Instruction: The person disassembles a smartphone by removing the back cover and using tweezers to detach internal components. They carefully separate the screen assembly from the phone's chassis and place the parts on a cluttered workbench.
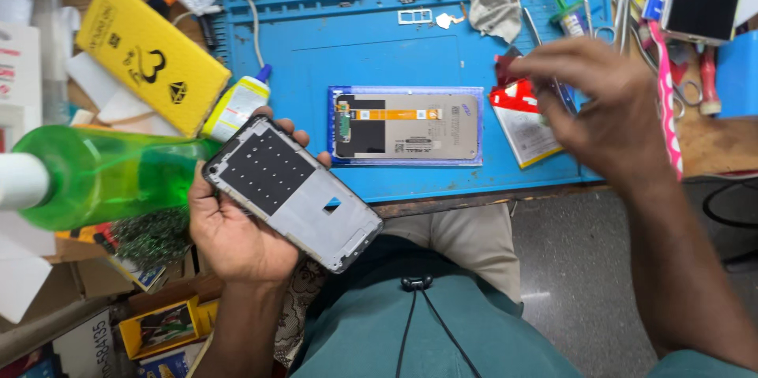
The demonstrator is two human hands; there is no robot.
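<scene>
The right hand is blurred, and its fingertips overlap a small dark red scrap at the hand's 9 o'clock; they seem pressed together on it, but the blur leaves the pinch itself uncertain. Below that scrap lies a flat red-and-white phone battery, its right edge hidden behind the same hand. A translucent green plastic bottle lies at the far left, its white cap cut off by the picture's edge, and its right end meets the left hand.

The left hand is curled around a grey metal phone mid-frame with a black perforated panel, palm underneath, fingertips showing over the frame's upper edge. The frame is tilted, held above the lap at about 7 o'clock from a rectangular phone display panel with an orange flex cable. That panel lies flat on the blue silicone repair mat covering the bench, between the two hands, touching neither. A small white glue bottle with a blue nozzle rests at the left hand's 12 o'clock.
</scene>
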